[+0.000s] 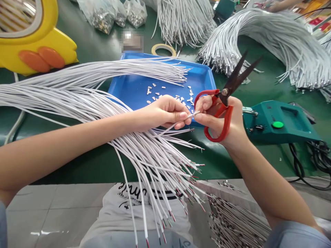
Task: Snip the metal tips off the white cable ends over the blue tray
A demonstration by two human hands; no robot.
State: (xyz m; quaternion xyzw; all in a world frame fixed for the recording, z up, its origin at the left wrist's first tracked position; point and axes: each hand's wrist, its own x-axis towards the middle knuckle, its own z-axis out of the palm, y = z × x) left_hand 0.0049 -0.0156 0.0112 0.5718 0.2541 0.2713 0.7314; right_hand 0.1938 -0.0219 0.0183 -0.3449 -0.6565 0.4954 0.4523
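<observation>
My left hand [170, 113] pinches a white cable [190, 116] close to its end, between thumb and fingers. My right hand [224, 119] has red-handled scissors [224, 92] hooked on it, their dark blades parted and pointing up and away. The right thumb and a fingertip meet at the cable's tip; the fine detail there is too small to tell. Under my left forearm lies a large bundle of white cables [144, 144], many ends showing red and green wires. Beyond my hands, a blue tray [209, 81] holds small white scraps [190, 91] and more cable ends.
A green machine [279, 120] with black cords stands at right. Grey cable bundles [258, 27] fill the back right. Behind the tray are a tape roll [163, 50] and bags of small metal parts [136, 15]. A yellow object [33, 48] stands at left. Another person's arm shows top right.
</observation>
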